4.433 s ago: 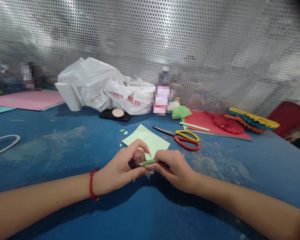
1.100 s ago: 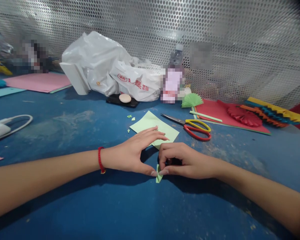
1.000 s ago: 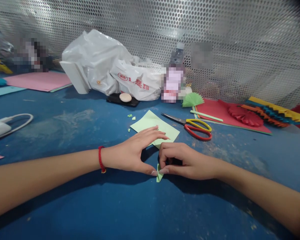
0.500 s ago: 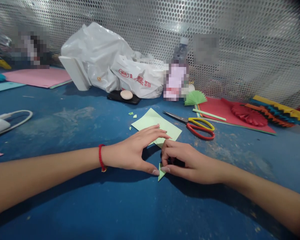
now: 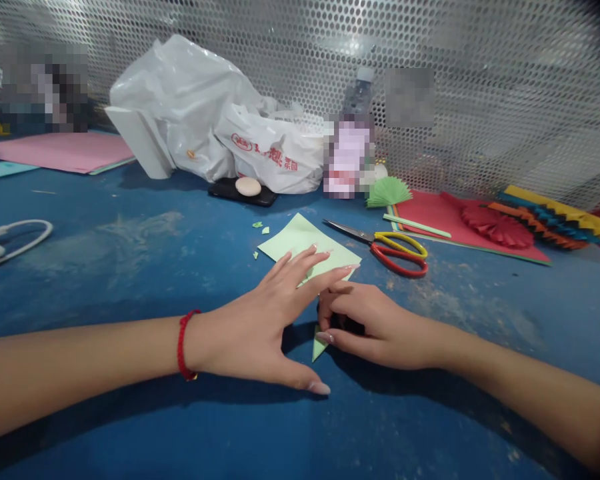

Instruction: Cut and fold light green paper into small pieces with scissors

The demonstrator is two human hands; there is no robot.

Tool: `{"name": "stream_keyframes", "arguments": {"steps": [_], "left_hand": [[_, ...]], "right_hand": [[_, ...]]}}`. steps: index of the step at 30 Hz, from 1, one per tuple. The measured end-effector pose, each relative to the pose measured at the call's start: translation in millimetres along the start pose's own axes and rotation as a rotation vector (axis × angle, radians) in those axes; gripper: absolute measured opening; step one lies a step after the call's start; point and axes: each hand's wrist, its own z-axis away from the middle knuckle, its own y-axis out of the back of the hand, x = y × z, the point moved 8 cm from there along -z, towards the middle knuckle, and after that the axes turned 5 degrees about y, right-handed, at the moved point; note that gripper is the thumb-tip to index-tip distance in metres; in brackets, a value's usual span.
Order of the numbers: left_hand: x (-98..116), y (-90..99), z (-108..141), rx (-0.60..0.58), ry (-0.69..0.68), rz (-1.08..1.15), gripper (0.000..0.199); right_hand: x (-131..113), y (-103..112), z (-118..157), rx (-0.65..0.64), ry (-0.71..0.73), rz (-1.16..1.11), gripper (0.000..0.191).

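Between the thumb and curled fingers of my right hand (image 5: 367, 327) is a small light green folded piece of paper (image 5: 318, 345), its pointed end showing and the rest hidden. My left hand (image 5: 270, 320), with a red bracelet at the wrist, is spread open with the thumb apart from the fingers. Its fingertips reach over a light green sheet of paper (image 5: 300, 237) lying flat on the blue table; I cannot tell if they touch it. Scissors (image 5: 375, 243) with one yellow and one red handle lie right of the sheet. Small green paper scraps (image 5: 265, 231) lie to its left.
White plastic bags (image 5: 190, 100) and a bottle (image 5: 350, 153) stand by the perforated metal panel. A black phone (image 5: 225, 191) carries a pale round object (image 5: 248, 187). Red paper (image 5: 430, 210) and a green paper fan (image 5: 387, 192) lie right, pink paper (image 5: 60, 152) left.
My left hand has spread wider, its thumb moving away from the folded paper toward me. My right hand keeps its hold on the folded paper. The view has shifted slightly.
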Motion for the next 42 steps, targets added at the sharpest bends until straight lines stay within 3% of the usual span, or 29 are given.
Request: {"name": "stream_keyframes", "arguments": {"steps": [2, 4, 5, 7, 10, 14, 23, 42], "left_hand": [[8, 12.3, 7, 0.132, -0.029, -0.01, 0.087], [15, 23.2, 16, 0.199, -0.077, -0.022, 0.051], [19, 24.9, 20, 0.176, -0.111, -0.031, 0.037], [22, 23.5, 25, 0.067, -0.161, -0.052, 0.027], [22, 17.3, 29, -0.102, -0.234, -0.115, 0.044], [19, 11.4, 31, -0.187, -0.295, -0.201, 0.071], [11, 6.7, 36, -0.114, -0.222, -0.336, 0.076], [5, 4.2, 35, -0.143, -0.186, -0.336, 0.086]], "right_hand": [[-1, 1, 0, 0.004, 0.014, -0.017, 0.005], [-1, 1, 0, 0.005, 0.011, -0.024, 0.005], [0, 1, 0, 0.003, 0.004, -0.023, 0.006], [1, 1, 0, 0.001, -0.009, -0.017, 0.008], [0, 1, 0, -0.006, 0.009, -0.01, 0.008], [1, 2, 0, 0.014, 0.017, -0.024, 0.007], [4, -1, 0, -0.012, -0.023, -0.026, 0.006], [4, -2, 0, -0.028, -0.038, 0.02, 0.005]]}}
